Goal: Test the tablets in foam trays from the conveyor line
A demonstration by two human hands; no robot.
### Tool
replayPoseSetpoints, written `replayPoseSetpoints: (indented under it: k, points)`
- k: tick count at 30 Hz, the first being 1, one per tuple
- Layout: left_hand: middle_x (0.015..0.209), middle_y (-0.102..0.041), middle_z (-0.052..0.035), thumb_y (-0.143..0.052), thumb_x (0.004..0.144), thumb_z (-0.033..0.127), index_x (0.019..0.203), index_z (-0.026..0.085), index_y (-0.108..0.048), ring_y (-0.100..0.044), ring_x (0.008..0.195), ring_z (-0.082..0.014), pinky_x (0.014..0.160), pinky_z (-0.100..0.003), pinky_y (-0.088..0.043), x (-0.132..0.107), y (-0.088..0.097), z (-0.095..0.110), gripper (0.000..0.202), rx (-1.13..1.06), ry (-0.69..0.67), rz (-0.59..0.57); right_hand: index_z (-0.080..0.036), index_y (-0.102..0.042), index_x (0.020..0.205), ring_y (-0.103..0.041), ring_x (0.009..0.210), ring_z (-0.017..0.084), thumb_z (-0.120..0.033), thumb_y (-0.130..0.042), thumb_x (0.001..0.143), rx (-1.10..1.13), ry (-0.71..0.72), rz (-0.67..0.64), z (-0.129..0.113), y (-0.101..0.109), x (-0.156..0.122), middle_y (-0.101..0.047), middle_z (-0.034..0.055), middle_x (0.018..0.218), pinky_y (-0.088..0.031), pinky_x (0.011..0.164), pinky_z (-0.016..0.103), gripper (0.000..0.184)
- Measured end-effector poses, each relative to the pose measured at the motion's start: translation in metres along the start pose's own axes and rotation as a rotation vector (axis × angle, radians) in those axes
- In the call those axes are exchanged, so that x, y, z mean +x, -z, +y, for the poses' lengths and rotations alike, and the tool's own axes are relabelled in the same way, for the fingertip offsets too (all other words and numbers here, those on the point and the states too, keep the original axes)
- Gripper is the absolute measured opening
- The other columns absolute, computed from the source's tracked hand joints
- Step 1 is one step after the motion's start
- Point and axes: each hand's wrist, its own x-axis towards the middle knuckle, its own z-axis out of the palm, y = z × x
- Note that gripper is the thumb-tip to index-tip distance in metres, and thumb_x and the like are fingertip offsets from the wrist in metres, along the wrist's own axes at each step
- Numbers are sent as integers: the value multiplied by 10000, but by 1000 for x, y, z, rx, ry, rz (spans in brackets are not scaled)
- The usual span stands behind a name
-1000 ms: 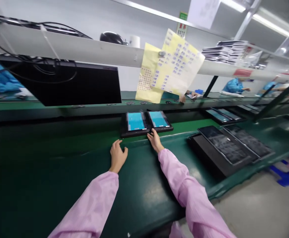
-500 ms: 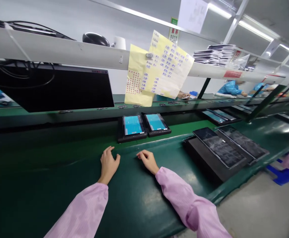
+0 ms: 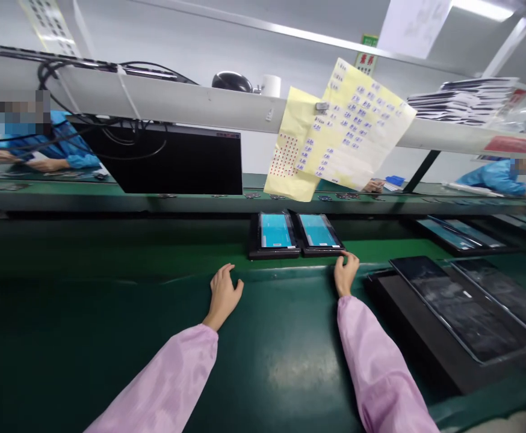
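Observation:
Two tablets with blue screens lie side by side in black foam trays on the green strip behind the bench; these are the left tablet [image 3: 275,231] and the right tablet [image 3: 319,230]. My right hand [image 3: 346,272] is at the front right corner of the right tray [image 3: 324,252], fingertips at its edge; whether they touch is unclear. Its fingers are apart with nothing in them. My left hand [image 3: 225,293] rests over the green mat [image 3: 285,337], in front and to the left of the left tray [image 3: 274,254], fingers loosely curved, thumb apart, holding nothing.
On the right, two dark tablets [image 3: 457,307] lie on a black foam block [image 3: 416,319]. Further tablets [image 3: 464,233] sit on the strip behind. A monitor [image 3: 182,159] and yellow paper sheets [image 3: 348,126] hang from the shelf. Co-workers in blue [image 3: 488,177] sit across the bench.
My right hand has moved right and forward to the right tray's corner, and its fingers have opened. My left hand stays about where it was on the mat. The view has turned left.

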Motion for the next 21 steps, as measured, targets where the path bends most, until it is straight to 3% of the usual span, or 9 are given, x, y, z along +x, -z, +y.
replayPoseSetpoints:
  k: [5,10,15,18,21]
  points:
    - [1257,-592,-189,-487,825,254,1201,141,-499,-561,1205,-362,1045,-558,-416,2,-1,0,392,-18,5,-6,-170,-601,1183,-550,1170,261,-429,-597,953,-174,10,147,48,7,28,-578,91,1266,-443,1011,511,347]
    - [1247,-593,-205,-491,811,229,1217,116,-494,-563,1207,-356,1047,-563,-408,2,-1,5,422,-21,25,-9,-160,-569,1238,-578,1127,260,-489,-539,967,-222,65,151,67,-4,46,-593,107,1235,-458,989,508,427]
    - [1276,-574,-206,-512,801,194,1271,105,-460,-540,1238,-336,1075,-548,-384,-1,1,13,482,-7,74,-37,-55,-604,1185,-525,1211,388,-550,-384,927,-184,266,54,57,0,46,-595,255,1205,-395,1018,587,600]
    - [1294,-564,-190,-527,790,183,1297,112,-443,-526,1257,-314,1096,-521,-377,-2,3,17,519,-19,105,-53,-117,-639,1164,-538,1183,433,-455,-457,874,-141,368,53,41,-5,39,-621,241,1157,-360,998,653,481]
    - [1302,-559,-188,-544,776,179,1312,105,-430,-517,1266,-307,1111,-504,-375,-3,5,21,553,-51,131,-58,-216,-683,1042,-631,1001,399,-379,-532,813,-70,526,-24,20,-26,19,-664,194,1023,-456,886,578,319]
